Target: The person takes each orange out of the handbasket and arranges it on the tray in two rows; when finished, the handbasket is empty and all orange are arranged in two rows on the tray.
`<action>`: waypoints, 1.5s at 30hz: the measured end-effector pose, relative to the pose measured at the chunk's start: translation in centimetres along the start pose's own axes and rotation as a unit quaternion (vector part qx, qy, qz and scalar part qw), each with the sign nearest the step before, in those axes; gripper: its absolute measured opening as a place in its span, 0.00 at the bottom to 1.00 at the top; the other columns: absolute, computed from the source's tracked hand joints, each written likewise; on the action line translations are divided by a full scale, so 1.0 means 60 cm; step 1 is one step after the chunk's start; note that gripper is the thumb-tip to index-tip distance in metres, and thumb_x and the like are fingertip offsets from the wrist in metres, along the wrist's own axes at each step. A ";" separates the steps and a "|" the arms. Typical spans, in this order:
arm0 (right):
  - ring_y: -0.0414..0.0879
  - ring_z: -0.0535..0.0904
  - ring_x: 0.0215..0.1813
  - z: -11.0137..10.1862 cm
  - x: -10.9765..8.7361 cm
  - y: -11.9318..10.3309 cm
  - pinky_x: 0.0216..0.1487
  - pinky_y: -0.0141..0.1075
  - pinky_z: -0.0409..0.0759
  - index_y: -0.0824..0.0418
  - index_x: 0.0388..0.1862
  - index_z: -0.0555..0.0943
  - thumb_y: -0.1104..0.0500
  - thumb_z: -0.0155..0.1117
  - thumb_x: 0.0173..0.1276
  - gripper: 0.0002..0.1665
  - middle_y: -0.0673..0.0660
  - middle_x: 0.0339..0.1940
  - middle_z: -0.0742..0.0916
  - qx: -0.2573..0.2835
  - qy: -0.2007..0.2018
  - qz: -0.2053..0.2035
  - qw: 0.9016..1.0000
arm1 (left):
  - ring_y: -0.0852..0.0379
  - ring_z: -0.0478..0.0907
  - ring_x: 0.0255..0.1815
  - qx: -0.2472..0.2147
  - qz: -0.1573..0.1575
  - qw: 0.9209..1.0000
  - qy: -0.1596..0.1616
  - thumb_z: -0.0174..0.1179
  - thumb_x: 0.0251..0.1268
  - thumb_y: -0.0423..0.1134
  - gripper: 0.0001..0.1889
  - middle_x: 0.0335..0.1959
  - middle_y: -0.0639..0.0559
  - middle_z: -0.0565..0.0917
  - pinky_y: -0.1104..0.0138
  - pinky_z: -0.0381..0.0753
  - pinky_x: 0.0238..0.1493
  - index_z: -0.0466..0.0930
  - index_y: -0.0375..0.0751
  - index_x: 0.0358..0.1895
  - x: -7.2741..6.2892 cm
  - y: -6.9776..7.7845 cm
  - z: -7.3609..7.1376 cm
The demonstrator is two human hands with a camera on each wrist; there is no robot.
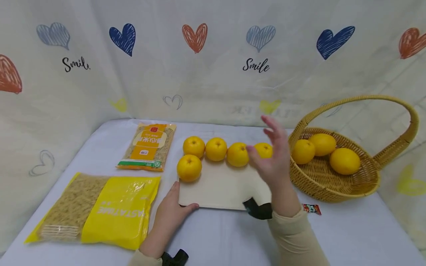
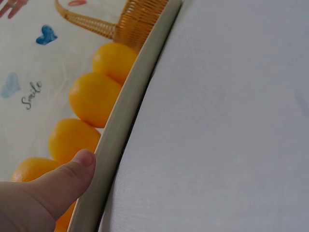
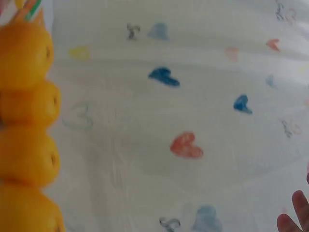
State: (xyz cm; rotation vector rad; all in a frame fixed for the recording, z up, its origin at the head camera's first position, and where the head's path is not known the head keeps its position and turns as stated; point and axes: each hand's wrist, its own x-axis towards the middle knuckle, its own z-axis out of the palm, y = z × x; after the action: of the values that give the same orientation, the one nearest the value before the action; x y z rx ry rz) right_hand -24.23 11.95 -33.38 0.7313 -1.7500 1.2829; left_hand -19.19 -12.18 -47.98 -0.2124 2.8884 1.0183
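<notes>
Several oranges [image 1: 216,149] sit along the back and left side of a white tray [image 1: 226,188]. At the tray's front left corner, my left hand [image 1: 171,207] holds the edge; its thumb [image 2: 72,176] lies across the front rim, and the other fingers run along the left side, partly hidden. My right hand [image 1: 274,157] is raised over the tray's right end with fingers spread and nothing in it. It partly covers the rightmost orange [image 1: 263,149] in the head view. Only some right fingertips [image 3: 299,212] show in the right wrist view.
A wicker basket [image 1: 332,192] with a tall handle stands at the right, with three oranges [image 1: 345,161] inside. A small red wrapped packet [image 1: 311,209] lies before it. Left of the tray are a grain bag [image 1: 146,146] and a yellow pasta bag [image 1: 96,210].
</notes>
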 end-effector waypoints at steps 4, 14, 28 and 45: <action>0.44 0.66 0.62 -0.092 0.005 0.035 0.60 0.30 0.68 0.73 0.58 0.66 0.60 0.64 0.55 0.34 0.47 0.58 0.73 -0.058 0.055 0.058 0.995 | 0.45 0.54 0.71 0.003 0.004 1.000 0.001 0.67 0.39 0.62 0.57 0.71 0.41 0.55 0.51 0.58 0.68 0.49 0.34 0.70 0.000 0.005 -0.003; 0.45 0.61 0.65 -0.216 -0.036 0.102 0.64 0.36 0.65 0.49 0.68 0.58 0.59 0.60 0.60 0.38 0.50 0.66 0.66 -0.237 0.036 0.282 0.929 | 0.44 0.53 0.71 0.004 0.003 1.000 -0.015 0.67 0.41 0.61 0.57 0.71 0.40 0.55 0.52 0.56 0.69 0.48 0.32 0.70 0.001 0.008 -0.010; 0.67 0.45 0.70 -0.221 -0.058 0.170 0.68 0.61 0.48 0.63 0.72 0.45 0.44 0.52 0.65 0.46 0.70 0.71 0.52 -0.305 -0.094 0.413 0.853 | 0.43 0.54 0.70 -0.004 -0.001 1.000 -0.011 0.67 0.37 0.63 0.58 0.70 0.38 0.56 0.50 0.56 0.69 0.50 0.32 0.69 -0.010 0.001 -0.004; 0.71 0.48 0.68 -0.234 -0.046 0.196 0.67 0.62 0.50 0.67 0.71 0.35 0.37 0.47 0.64 0.54 0.76 0.70 0.49 -0.274 -0.187 0.527 0.782 | 0.44 0.54 0.71 0.009 -0.001 1.000 -0.013 0.67 0.38 0.62 0.58 0.70 0.39 0.56 0.51 0.56 0.69 0.49 0.32 0.69 -0.008 0.009 -0.008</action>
State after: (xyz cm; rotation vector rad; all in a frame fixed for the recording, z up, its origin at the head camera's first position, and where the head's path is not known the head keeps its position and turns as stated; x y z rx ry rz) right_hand -28.66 28.90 -39.38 -0.4934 -2.8677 1.1653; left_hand -18.82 -11.98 -47.21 -0.1999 2.8718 0.9860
